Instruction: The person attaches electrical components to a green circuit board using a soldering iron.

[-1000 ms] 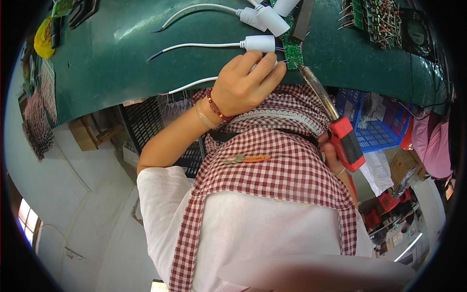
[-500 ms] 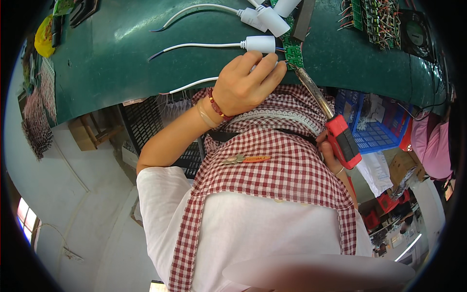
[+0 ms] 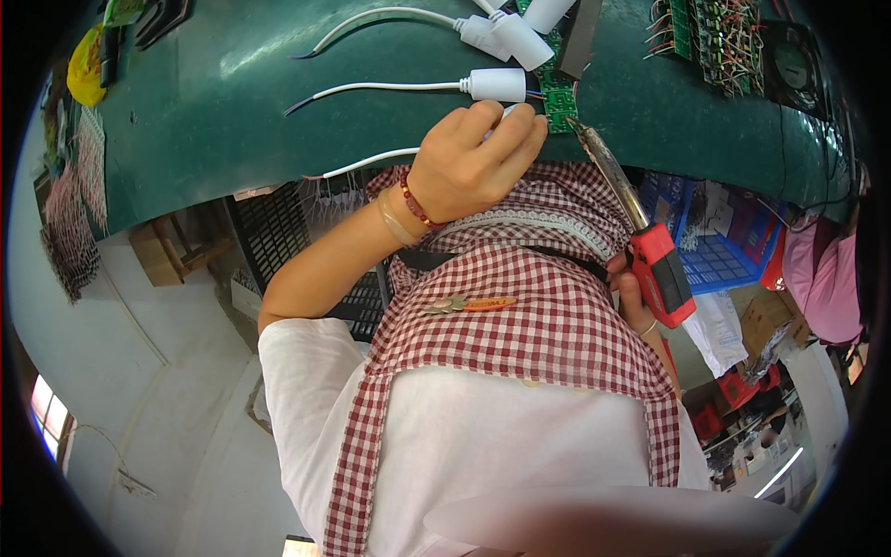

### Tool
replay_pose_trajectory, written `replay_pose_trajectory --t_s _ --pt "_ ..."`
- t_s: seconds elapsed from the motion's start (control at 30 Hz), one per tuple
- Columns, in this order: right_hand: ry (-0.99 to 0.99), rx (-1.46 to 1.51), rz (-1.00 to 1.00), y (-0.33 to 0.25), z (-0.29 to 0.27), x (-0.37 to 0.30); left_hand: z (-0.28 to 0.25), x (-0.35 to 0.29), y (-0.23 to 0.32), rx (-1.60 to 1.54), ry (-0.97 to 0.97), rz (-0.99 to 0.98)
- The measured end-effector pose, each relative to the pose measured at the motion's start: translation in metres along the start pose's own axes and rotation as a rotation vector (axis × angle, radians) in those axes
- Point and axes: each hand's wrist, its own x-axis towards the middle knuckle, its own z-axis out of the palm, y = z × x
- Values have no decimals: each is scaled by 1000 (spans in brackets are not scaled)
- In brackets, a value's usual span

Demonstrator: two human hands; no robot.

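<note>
My left hand [image 3: 478,156] is closed, fingers bent, around a white cylinder on a white cord [image 3: 371,162]. Most of the cylinder is hidden by the fingers. Just past the fingertips lies a green circuit board strip [image 3: 561,107]. Above this hand, a similar white cylinder [image 3: 498,85] rests on the table, its thin wires reaching the strip. My right hand [image 3: 633,295] grips a soldering iron [image 3: 661,269] by its red and black handle, partly hidden behind it. The iron's metal tip points up and left, at the strip's right edge; contact cannot be made out.
More white cylinders with cords [image 3: 516,42] and a dark bar [image 3: 577,42] lie at the far side of the green table [image 3: 408,56]. Wired boards [image 3: 729,51] stand far right. Beneath the table edge are a blue basket [image 3: 719,260] and a black crate [image 3: 271,227].
The soldering iron has shifted slightly right and down, its tip moving from the strip's lower part to its right edge. My left hand has hardly moved.
</note>
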Motion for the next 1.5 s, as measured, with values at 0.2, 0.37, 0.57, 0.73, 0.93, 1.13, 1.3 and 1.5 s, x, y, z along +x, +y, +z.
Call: replay_pose_trajectory --t_s 0.2,0.37,0.57,0.73,0.93,1.13,1.3,1.5 --pt "-24 -62 39 3 -1 -3 -1 2 0 -1 1 -8" --pt "-39 -73 44 6 -3 -4 1 1 -1 -10 26 -37" --pt "-36 -74 6 11 -2 -3 -3 5 -3 -24 -1 -20" --pt "-51 -114 -31 7 -2 0 -6 6 -4 -42 -40 -3" --pt "-58 -115 66 2 0 3 -9 9 -7 -37 -67 60" --pt "-57 -133 78 1 1 4 -9 9 -11 -55 -86 102" --pt "84 -176 40 -21 9 18 -7 8 -15 -98 -91 120" --pt "60 -259 47 -18 7 13 -5 10 -19 -159 -84 134"
